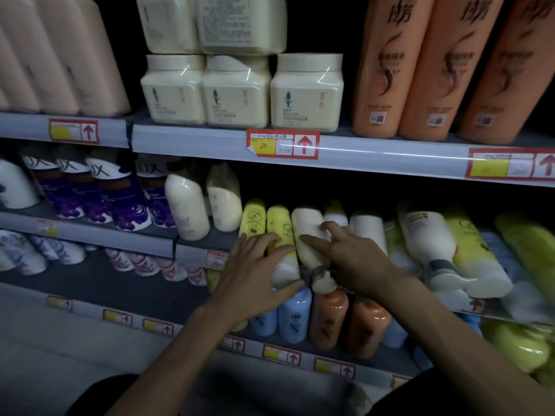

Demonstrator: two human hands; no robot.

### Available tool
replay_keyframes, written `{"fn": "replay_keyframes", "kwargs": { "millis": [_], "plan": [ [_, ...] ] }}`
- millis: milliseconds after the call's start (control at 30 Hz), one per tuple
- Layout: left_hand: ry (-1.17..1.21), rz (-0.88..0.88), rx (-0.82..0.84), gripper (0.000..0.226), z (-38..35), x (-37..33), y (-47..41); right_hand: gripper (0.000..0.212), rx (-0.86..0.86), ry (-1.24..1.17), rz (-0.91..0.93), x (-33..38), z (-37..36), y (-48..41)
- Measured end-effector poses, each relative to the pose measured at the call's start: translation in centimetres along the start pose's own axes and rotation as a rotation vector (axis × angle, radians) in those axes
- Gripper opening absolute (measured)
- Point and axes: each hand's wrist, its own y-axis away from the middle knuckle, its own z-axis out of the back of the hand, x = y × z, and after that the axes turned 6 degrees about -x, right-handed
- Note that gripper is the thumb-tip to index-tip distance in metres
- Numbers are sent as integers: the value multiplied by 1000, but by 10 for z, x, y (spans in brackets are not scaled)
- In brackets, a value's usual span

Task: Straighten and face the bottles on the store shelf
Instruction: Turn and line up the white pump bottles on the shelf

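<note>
I had both hands on the middle shelf (195,246), working near its front edge. My left hand (255,277) lay spread and curled over a yellow bottle (280,232), thumb under its white lower end, so it was loosely wrapped round that bottle rather than clamped tight. My right hand (351,256) was splayed wide, holding nothing outright; its fingertips (309,239) pressed against the face of a white bottle (306,232) just beside the yellow one, whose capped end hung past the shelf's front edge. That white bottle showed a blank side, so I judged it not yet faced.

Little looked finished. A second yellow bottle (253,217) at the left of the pair seemed to show its label. Toward the right end of the same shelf the white and green bottles (444,247) leaned and overlapped in a blurred jumble, clearly still to do. The cream jars (240,94) and orange bottles (426,64) on the shelf above stood square to the edge, apart from one jar stacked on top with its back label outward.
</note>
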Motion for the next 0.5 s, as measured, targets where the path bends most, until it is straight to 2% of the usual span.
{"fn": "replay_keyframes", "kwargs": {
  "millis": [133,333,500],
  "plan": [
    [94,124,-40,69,1,-1,2,86,-46,2,43,-3,-7,-2],
    [305,522,-125,82,2,0,3,75,-73,1,132,-2,-10,-7],
    [494,719,-166,69,-3,3,0,78,-79,-61,78,-4,-6,-4]
  ]
}}
